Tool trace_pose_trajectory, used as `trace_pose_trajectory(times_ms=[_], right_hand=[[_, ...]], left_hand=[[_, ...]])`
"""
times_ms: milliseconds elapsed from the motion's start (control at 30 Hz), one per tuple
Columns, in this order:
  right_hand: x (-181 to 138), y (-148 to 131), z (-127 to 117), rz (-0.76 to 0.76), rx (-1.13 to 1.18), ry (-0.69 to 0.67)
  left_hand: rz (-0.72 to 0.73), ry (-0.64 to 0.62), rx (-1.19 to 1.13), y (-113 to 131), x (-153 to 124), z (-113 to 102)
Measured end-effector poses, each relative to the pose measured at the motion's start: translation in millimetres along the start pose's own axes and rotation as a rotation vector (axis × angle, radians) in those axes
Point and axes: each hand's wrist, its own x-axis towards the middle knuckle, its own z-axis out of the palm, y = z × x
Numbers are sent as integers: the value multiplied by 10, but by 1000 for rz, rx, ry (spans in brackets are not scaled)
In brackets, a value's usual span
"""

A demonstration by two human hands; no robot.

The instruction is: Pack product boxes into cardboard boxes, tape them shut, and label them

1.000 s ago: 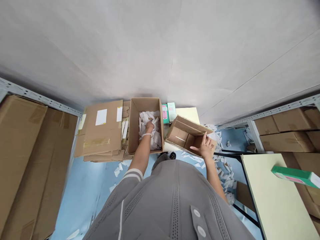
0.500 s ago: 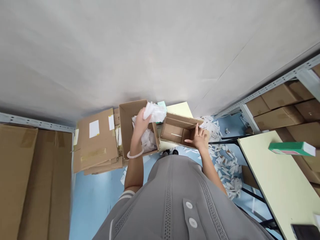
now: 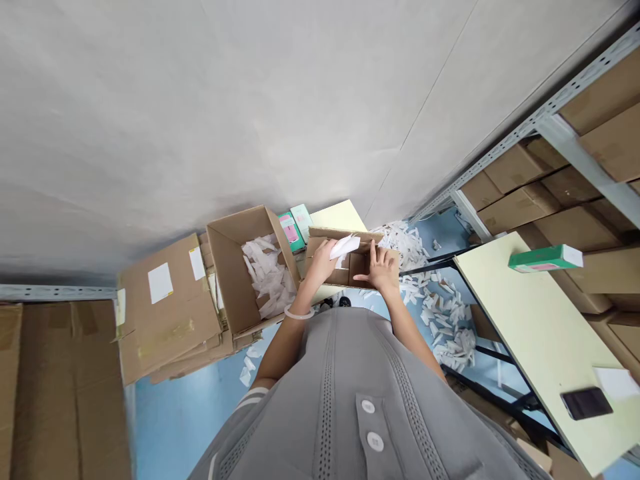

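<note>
Since half a second ago, left hand has carried its paper wad from the big box over the small box, fingers pinching it. Right hand, fingers spread, steadies the small box at the tabletop's near edge. Filling seems barely begun; more paper waits. Scraps litter the blue floor; shelves stand to the right.

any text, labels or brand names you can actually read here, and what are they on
None can be read.
White labels on the flattened cardboard: blank or too small to tell.
Green and pink packets behind the open box: print blurred.
Green box on the table: print too small.
</note>
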Motion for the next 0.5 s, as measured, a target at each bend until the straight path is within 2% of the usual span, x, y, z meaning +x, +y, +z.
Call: trace_pose_trajectory(times_ms=[233, 500], right_hand=[[7, -3, -36, 5, 5, -25], [41, -9, -8, 19, 10, -58]], left_hand=[[-50, 47, -108, -10, 15, -51], [-134, -5, -383, 119, -21, -123]])
